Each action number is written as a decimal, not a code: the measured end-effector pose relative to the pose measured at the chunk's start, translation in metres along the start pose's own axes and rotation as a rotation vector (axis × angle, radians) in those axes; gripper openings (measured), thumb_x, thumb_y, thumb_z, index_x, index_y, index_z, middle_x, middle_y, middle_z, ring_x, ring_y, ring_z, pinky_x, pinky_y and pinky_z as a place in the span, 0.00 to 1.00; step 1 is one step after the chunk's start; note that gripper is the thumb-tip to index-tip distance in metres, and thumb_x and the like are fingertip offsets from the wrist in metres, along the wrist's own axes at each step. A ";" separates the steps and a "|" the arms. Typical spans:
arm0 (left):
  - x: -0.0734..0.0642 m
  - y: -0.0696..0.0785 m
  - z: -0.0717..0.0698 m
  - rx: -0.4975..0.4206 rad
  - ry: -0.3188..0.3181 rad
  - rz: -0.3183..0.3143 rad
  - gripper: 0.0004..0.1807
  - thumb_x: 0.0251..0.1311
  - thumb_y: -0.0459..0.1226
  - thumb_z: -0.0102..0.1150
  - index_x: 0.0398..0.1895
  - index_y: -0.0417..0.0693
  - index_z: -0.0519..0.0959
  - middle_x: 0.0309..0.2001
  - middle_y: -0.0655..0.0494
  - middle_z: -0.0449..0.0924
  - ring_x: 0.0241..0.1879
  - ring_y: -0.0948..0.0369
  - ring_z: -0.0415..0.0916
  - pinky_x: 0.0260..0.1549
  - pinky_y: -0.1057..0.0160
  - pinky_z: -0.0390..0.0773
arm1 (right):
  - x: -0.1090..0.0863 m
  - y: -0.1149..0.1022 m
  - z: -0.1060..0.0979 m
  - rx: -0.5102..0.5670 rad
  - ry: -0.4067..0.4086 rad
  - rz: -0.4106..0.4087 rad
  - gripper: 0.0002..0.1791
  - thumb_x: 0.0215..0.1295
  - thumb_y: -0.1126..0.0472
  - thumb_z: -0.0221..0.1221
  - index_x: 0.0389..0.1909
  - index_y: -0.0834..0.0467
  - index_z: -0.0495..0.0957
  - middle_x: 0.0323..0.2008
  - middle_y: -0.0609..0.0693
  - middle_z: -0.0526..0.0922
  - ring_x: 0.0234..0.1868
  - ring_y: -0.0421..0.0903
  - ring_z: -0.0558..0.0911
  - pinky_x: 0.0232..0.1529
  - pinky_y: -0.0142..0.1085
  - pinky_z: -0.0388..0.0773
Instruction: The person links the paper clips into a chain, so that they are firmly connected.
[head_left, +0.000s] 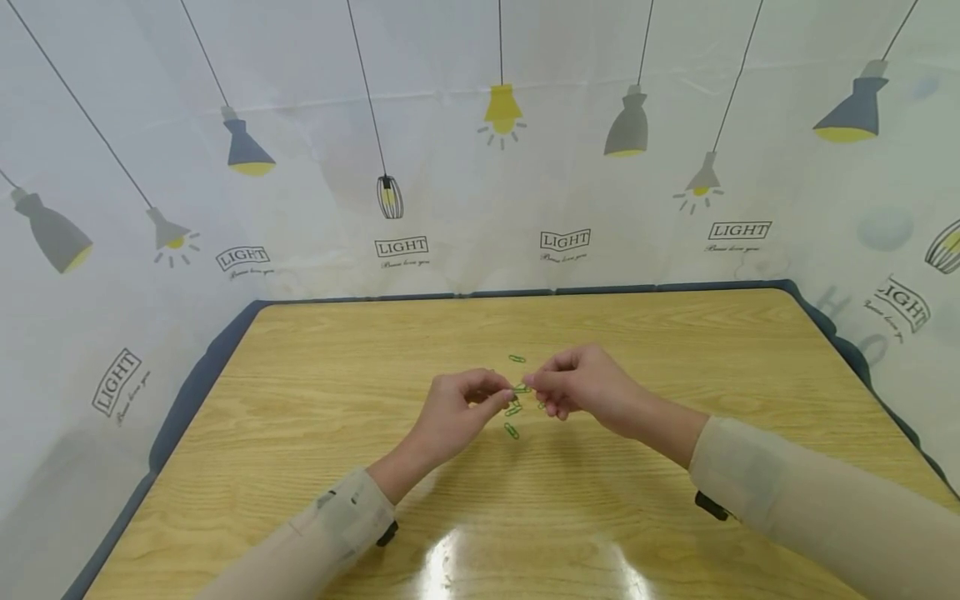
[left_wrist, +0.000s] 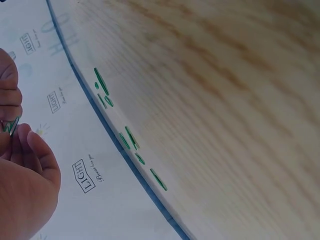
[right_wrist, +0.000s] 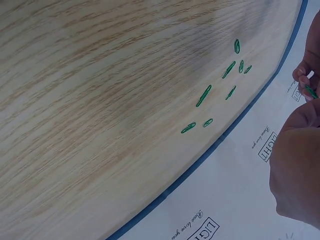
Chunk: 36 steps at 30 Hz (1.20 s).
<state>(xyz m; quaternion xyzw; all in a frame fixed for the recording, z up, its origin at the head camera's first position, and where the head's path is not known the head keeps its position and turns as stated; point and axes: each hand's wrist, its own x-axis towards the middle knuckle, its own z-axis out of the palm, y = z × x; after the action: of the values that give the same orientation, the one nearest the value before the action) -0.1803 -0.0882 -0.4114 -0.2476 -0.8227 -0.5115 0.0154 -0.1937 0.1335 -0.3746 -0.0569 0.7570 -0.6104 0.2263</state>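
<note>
Over the middle of the table my left hand and right hand meet fingertip to fingertip. Between them, green paper clips are pinched by thumb and forefinger from both sides. In the right wrist view a bit of green paper clip shows between the hands; the fingers hide the rest. Several loose green paper clips lie on the table around and beneath the hands, one beyond them and another nearer to me.
The wooden table has a dark blue edge along its far side and both flanks. Behind it hangs a pale cloth printed with lamps. Both forearms come in from the near side in light sleeves.
</note>
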 end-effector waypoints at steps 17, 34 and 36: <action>-0.003 -0.002 -0.001 -0.178 -0.078 -0.098 0.05 0.67 0.40 0.59 0.40 0.51 0.82 0.44 0.56 0.86 0.46 0.53 0.84 0.45 0.59 0.83 | -0.005 0.005 -0.008 0.008 0.007 -0.061 0.14 0.69 0.57 0.60 0.44 0.65 0.79 0.35 0.54 0.83 0.31 0.45 0.80 0.35 0.37 0.82; 0.005 0.003 0.006 -0.138 -0.045 -0.129 0.12 0.68 0.51 0.57 0.45 0.61 0.84 0.47 0.63 0.85 0.49 0.54 0.84 0.50 0.55 0.82 | -0.006 -0.003 0.001 -0.069 -0.014 -0.163 0.11 0.67 0.57 0.62 0.43 0.60 0.83 0.33 0.53 0.84 0.30 0.48 0.80 0.35 0.39 0.83; 0.005 0.004 0.005 -0.151 -0.037 -0.121 0.13 0.67 0.52 0.56 0.44 0.61 0.85 0.47 0.62 0.86 0.49 0.52 0.85 0.48 0.56 0.83 | -0.005 -0.003 0.002 -0.071 -0.012 -0.177 0.10 0.67 0.57 0.62 0.42 0.60 0.84 0.32 0.53 0.84 0.30 0.47 0.80 0.34 0.40 0.83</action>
<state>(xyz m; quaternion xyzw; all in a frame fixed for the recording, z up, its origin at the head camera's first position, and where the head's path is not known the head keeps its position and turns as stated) -0.1816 -0.0807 -0.4095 -0.2071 -0.7955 -0.5672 -0.0495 -0.1886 0.1329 -0.3707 -0.1351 0.7689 -0.6003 0.1737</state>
